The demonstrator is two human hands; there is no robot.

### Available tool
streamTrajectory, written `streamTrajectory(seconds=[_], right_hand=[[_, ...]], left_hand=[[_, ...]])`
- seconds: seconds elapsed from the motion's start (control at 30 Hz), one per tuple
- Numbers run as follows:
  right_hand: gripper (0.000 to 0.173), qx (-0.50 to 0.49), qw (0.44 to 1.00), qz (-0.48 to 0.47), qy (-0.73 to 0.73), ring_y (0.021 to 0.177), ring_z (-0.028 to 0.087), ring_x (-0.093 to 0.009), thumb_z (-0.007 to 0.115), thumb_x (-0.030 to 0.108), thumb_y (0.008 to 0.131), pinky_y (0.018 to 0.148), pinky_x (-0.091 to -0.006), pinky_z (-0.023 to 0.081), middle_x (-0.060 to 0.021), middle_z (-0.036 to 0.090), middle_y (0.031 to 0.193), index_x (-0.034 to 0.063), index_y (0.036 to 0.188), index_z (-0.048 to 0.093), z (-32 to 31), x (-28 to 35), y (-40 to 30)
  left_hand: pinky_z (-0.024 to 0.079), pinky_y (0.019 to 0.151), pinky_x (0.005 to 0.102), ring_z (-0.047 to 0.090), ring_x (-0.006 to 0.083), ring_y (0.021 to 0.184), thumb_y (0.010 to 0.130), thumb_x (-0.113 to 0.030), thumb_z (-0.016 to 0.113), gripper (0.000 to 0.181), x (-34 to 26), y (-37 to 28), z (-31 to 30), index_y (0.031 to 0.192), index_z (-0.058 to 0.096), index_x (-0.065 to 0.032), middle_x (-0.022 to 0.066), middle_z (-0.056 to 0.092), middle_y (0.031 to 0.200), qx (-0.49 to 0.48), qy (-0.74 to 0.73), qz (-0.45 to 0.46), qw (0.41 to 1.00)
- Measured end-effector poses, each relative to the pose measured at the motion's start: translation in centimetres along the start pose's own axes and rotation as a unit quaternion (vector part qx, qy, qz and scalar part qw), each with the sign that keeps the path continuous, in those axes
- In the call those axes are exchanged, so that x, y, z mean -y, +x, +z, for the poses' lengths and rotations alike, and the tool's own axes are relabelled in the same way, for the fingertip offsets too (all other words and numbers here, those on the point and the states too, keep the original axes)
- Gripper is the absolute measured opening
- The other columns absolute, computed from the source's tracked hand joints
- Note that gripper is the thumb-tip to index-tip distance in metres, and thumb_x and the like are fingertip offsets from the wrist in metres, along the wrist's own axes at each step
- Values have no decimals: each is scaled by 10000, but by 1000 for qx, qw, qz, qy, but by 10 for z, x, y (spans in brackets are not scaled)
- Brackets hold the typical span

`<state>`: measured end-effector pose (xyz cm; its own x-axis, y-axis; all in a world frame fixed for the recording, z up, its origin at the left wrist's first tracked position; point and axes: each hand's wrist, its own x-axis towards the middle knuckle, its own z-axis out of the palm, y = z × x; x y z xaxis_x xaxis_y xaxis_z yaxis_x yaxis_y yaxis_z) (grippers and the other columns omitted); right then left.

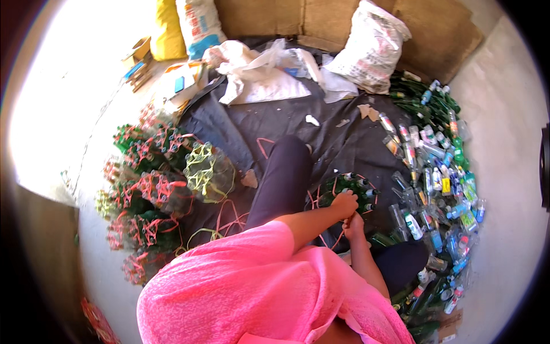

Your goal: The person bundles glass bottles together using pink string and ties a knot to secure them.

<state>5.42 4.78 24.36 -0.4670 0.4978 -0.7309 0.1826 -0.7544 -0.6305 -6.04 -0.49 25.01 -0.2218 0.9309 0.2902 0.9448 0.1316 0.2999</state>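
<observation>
A bundle of green glass bottles [370, 193] stands before me on the dark ground sheet, with a pink plastic strap [377, 197] looped around it. My left hand [345, 204] lies over the near edge of the bundle, its fingers curled at the strap. Just below and touching it, my right hand [353, 226] is closed on the strap, and a length of it hangs down towards my lap. What lies between my fingers is mostly hidden. More pink strap [232, 219] lies loose on the sheet left of my bent knee.
Strapped bottle bundles [159, 189] crowd the left side. Loose glass and plastic bottles [429, 172] are heaped along the right, beside green bottles [423, 103]. A full white sack [374, 47], empty sacks [266, 81] and a yellow sack [167, 30] are at the far side.
</observation>
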Motion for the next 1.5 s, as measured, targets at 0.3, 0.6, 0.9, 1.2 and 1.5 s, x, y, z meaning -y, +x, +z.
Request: streamTrajectory(seconds=[0.3, 0.6, 0.9, 1.2, 1.5], right_hand=[[264, -49, 998, -5, 29, 394, 306, -75, 503, 155, 966, 370, -259, 181, 63, 434, 575, 171, 704, 530, -10, 3, 12], [127, -104, 994, 24, 24, 392, 284, -81, 504, 146, 951, 336, -266, 204, 44, 359, 568, 122, 859, 588, -7, 6, 20], [67, -85, 996, 38, -13, 384, 272, -73, 587, 165, 952, 363, -254, 184, 64, 343, 565, 121, 952, 637, -12, 0, 22], [229, -50, 995, 81, -25, 375, 285, -98, 555, 300, 999, 358, -275, 207, 64, 390, 564, 193, 798, 528, -20, -3, 37], [171, -51, 995, 82, -13, 364, 308, -72, 581, 311, 995, 356, -253, 187, 59, 456, 571, 188, 877, 568, -26, -8, 47]], left_hand=[[523, 678, 378, 594, 246, 939, 709, -218, 682, 64, -9, 5, -5, 718, 698, -157, 31, 605, 861, -11, -11, 15, 1000], [562, 722, 388, 605, 251, 970, 725, -266, 705, 158, 2, 2, -3, 813, 735, -138, 37, 657, 916, 35, -5, -16, 999], [548, 786, 392, 592, 252, 1061, 698, -220, 761, 175, -2, -1, 2, 861, 769, -158, 24, 676, 998, 63, -42, -71, 995], [526, 705, 363, 582, 240, 1062, 722, -207, 691, 100, -9, 2, 7, 766, 776, -177, -6, 666, 940, 73, 15, -34, 997], [530, 766, 360, 558, 244, 1111, 761, -214, 708, 131, -8, 8, 13, 850, 794, -169, 0, 678, 1013, 109, 0, -52, 993]])
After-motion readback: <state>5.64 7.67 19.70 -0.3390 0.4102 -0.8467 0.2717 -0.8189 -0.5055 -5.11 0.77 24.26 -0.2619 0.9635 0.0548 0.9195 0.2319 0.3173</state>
